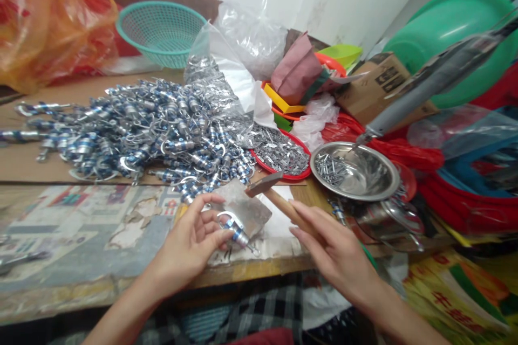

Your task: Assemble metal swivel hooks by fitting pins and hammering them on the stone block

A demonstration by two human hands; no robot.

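My left hand (203, 229) is closed on a small blue-and-silver metal fitting (238, 234) with a curved hook, pinched between thumb and fingers. The fitting is over a flat metal plate (256, 214) near the table's front edge; whether it touches the plate I cannot tell. My right hand (329, 234) is wrapped round the wooden handle of a hammer (289, 208). The hammer's head is above the plate, apart from the fitting. Behind my left hand spreads a large heap of similar blue-and-silver fittings (137, 124).
A red tray (306, 171) of small metal pieces and a steel bowl (376, 194) with pins stand to the right. A grey rod-like tool (421, 89) slants down over the bowl. Further back are a turquoise basket (162, 46), a cardboard box (374, 89) and a green basin (453, 38).
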